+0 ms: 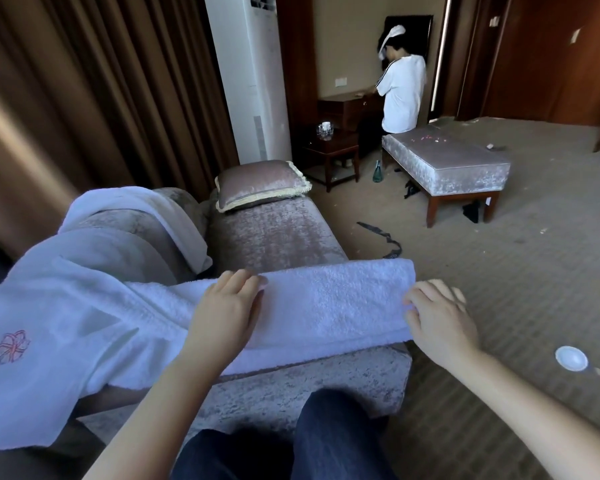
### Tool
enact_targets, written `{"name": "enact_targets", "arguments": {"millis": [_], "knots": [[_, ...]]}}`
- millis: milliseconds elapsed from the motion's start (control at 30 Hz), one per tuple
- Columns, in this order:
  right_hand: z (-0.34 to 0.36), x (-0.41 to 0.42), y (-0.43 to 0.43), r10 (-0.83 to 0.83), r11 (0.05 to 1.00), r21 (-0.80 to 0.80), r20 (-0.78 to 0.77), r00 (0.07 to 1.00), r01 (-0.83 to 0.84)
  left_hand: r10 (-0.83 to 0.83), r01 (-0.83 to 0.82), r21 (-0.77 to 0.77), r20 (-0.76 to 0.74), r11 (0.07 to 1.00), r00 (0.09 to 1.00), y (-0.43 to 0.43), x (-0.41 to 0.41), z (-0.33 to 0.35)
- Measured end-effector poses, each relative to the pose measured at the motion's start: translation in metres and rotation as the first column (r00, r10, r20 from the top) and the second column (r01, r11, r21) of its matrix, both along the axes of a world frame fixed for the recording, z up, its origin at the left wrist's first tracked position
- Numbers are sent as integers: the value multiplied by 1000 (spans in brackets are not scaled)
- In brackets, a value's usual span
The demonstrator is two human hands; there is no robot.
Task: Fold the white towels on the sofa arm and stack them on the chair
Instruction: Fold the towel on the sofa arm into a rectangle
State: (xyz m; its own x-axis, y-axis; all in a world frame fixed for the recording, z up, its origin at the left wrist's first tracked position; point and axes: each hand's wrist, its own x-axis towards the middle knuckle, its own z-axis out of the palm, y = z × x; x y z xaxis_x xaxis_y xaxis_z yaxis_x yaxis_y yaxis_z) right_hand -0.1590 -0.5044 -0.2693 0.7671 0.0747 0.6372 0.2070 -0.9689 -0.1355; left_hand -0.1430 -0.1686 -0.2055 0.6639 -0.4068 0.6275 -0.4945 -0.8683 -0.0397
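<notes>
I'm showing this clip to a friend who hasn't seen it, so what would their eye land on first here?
Most likely the white towel, folded into a long strip across the sofa arm in front, left hand flat on its middle and right hand at its right end. Next, the red flower embroidered on the white cloth at lower left, then the person in a white shirt at the back.

Open carpet (520, 271) beyond sofa arm (291, 379)

White towel (326, 299) lies folded lengthwise, flat across the sofa arm (326, 379).
</notes>
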Motion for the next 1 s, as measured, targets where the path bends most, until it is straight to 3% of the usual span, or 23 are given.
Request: {"name": "enact_targets", "arguments": {"millis": [67,267,533,633,700,733,800,867,1000], "knots": [[11,10,22,-2,997,78,-10,1000,3,-12,13,57,-22,998,1000,-21,21,0],[11,56,42,125,985,156,-378,917,-70,36,9,174,-258,985,965,-68,44,-25],[8,67,39,130,978,192,-249,960,-83,117,-79,155,-254,985,960,-75,47,-31],[11,64,37,131,982,175,-320,938,-78,63,-20,136,-321,990,945,-73,44,-28],[12,61,39,105,991,111,-373,922,-68,-43,45,-2,-360,999,932,-66,39,-18],[15,59,42,86,995,82,-368,926,-60,-93,61,-103,-345,993,934,-59,34,-9],[24,53,61,77,995,76,-273,959,-59,-114,72,-224,-178,972,977,-34,22,12],[34,48,95,169,983,93,-139,976,-157,-41,35,-190,-30,981,999,4,11,27],[46,40,193,441,895,54,46,896,-443,188,-184,-67,51,981,981,98,-21,29]]}}
